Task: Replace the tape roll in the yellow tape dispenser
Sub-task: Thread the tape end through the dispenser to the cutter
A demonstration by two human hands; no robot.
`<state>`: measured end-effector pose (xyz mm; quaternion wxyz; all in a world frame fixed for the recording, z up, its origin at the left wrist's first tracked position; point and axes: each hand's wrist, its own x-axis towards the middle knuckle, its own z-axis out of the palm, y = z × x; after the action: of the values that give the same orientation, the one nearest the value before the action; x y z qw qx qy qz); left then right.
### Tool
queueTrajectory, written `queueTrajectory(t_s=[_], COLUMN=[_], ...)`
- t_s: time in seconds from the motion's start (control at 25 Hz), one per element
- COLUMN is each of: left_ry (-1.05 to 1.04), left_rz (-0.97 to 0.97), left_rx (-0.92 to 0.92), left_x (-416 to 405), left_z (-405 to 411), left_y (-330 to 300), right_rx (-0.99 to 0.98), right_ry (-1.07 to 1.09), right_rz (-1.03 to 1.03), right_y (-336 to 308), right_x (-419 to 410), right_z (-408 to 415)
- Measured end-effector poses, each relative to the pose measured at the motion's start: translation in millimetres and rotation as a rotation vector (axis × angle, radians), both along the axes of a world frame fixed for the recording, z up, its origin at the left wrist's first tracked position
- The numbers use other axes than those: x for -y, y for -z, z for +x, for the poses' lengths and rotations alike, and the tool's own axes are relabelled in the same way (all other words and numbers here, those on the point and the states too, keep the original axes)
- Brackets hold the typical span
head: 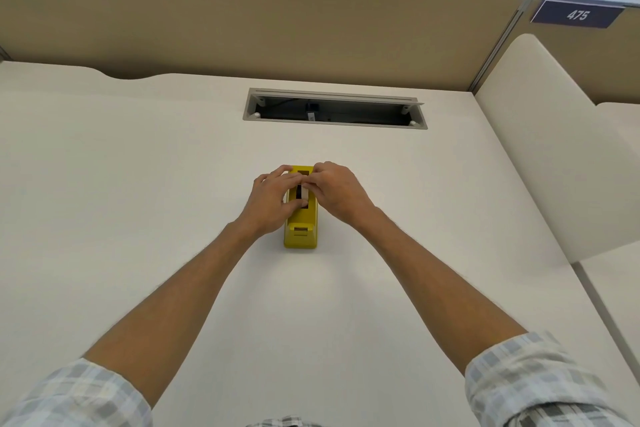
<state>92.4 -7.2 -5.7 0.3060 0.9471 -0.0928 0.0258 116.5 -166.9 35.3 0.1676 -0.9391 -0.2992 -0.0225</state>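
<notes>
Dispenser (pixel 300 230) on worktop (pixel 138 166), long axis fore-aft. Roll (pixel 304 191) in slot — left hand (pixel 273 199), right hand (pixel 334 189) both pinched on it from opposite sides, equally near.

Yellow dispenser (pixel 300 232), plaid sleeves (pixel 526 378)

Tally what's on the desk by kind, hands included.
Yellow tape dispenser: 1
White tape roll, seated in the dispenser: 1
Hands, left hand and right hand: 2
Total: 4
</notes>
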Motion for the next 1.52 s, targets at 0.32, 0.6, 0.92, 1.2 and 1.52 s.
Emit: queueTrajectory(t_s=[0.32,0.6,0.92,1.2,1.52], left_ry=[0.024,0.019,0.027,0.029,0.036], left_rz=[0.015,0.003,-0.031,-0.013,-0.025], left_rx=[0.002,-0.004,0.014,0.015,0.022], left_x=[-3.0,-2.8,-4.4,-4.0,-4.7], left_z=[1.5,1.7,2.1,2.9,2.1], left_y=[2.1,3.7,3.5,4.6,3.1], right_rx=[0.025,0.020,0.002,0.016,0.056], right_ry=[-0.019,-0.015,-0.072,-0.078,-0.096], right_rz=[-0.016,-0.009,-0.081,-0.087,-0.151], right_y=[-0.3,1.7,-5.3,-4.3,-9.8], right_x=[2.4,5.7,5.3,4.6,2.0], right_z=[-2.5,3.8,12.6,14.6,9.4])
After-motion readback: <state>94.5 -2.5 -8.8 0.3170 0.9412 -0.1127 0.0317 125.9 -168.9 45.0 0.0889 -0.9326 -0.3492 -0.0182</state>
